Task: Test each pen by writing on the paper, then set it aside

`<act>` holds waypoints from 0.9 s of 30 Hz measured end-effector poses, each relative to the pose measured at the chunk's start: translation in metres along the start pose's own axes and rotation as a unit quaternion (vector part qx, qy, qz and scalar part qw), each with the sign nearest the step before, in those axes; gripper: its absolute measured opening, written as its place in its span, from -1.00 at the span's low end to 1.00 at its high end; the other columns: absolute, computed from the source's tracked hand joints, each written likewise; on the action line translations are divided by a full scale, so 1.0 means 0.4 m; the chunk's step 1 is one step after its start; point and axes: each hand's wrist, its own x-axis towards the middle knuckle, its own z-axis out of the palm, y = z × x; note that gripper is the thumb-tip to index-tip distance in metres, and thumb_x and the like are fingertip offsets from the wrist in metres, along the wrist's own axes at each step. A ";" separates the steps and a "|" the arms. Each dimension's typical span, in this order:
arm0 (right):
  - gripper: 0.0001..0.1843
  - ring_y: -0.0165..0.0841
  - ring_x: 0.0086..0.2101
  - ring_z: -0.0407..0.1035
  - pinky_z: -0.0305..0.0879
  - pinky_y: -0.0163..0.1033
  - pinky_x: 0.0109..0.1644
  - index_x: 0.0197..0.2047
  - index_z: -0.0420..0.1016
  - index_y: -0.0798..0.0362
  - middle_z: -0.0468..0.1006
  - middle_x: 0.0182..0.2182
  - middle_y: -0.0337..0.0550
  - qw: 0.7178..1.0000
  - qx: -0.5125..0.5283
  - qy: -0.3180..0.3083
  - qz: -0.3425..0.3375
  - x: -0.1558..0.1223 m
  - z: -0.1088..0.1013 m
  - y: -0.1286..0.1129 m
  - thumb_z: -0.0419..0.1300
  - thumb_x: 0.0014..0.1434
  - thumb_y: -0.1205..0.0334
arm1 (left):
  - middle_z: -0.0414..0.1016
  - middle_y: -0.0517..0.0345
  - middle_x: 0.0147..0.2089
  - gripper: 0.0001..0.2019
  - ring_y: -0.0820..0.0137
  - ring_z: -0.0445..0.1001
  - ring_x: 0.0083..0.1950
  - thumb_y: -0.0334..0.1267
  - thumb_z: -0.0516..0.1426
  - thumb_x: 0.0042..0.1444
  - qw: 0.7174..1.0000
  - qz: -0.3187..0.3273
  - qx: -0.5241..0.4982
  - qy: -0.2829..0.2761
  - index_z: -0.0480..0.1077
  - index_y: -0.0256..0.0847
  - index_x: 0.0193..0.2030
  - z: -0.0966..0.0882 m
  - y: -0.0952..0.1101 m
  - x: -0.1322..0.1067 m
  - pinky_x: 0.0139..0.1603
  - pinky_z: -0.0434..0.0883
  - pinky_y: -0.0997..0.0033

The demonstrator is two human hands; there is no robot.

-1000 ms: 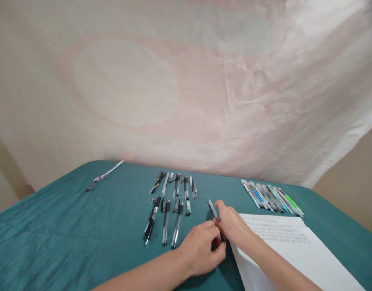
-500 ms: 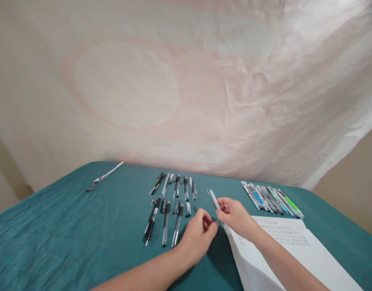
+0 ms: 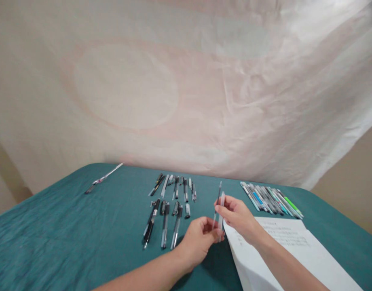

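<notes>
Both hands are raised a little above the teal tablecloth (image 3: 67,238), near the middle. My right hand (image 3: 239,216) pinches a clear pen barrel (image 3: 221,208) that stands almost upright. My left hand (image 3: 199,240) is closed with its fingertips at the lower end of that pen, and a thin dark refill (image 3: 218,198) stands next to the barrel between the two hands. Which hand holds the refill I cannot tell. Just left of my hands lie several dark pens (image 3: 164,218) in rows.
A row of several coloured pens (image 3: 272,197) lies at the back right. A printed white sheet (image 3: 290,252) lies under my right forearm. A lone pen (image 3: 102,178) rests at the far left edge. A pale creased cloth (image 3: 186,89) hangs behind the table.
My hands rose from the table with the pen. It turned from slanted to nearly upright, and the thin refill now shows next to the clear barrel.
</notes>
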 end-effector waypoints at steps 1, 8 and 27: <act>-0.79 -0.60 -0.67 0.00 -0.11 -0.44 -0.66 -0.38 0.34 0.11 0.22 -0.63 -0.40 0.999 0.011 0.024 -0.019 -0.003 -0.011 -0.014 0.19 0.01 0.13 | 0.47 0.16 -0.42 -0.81 0.39 0.44 -0.34 -0.28 0.20 -0.08 1.000 0.002 0.009 -0.009 0.34 -0.31 -0.33 0.002 -0.001 -0.003 -0.24 0.32 0.39; -0.78 -0.57 -0.69 -0.01 -0.13 -0.41 -0.68 -0.29 0.36 0.07 0.27 -0.61 -0.35 0.985 0.052 0.114 -0.121 -0.037 -0.117 -0.107 0.15 0.11 0.07 | 0.49 0.14 -0.41 -0.88 0.40 0.46 -0.31 -0.33 0.16 0.00 1.000 0.028 0.006 -0.004 0.33 -0.31 -0.31 0.008 0.027 -0.007 -0.19 0.33 0.38; -0.67 -0.44 -0.53 0.21 0.02 -0.34 -0.47 -0.43 0.53 0.06 0.37 -0.57 -0.26 0.900 -0.400 -0.119 -0.127 -0.058 -0.101 -0.123 0.00 0.20 0.15 | 0.38 0.18 -0.43 -0.92 0.59 0.40 -0.43 -0.42 0.06 0.18 0.915 -0.028 -0.373 0.152 0.31 -0.31 -0.35 -0.039 0.108 0.041 -0.43 0.32 0.63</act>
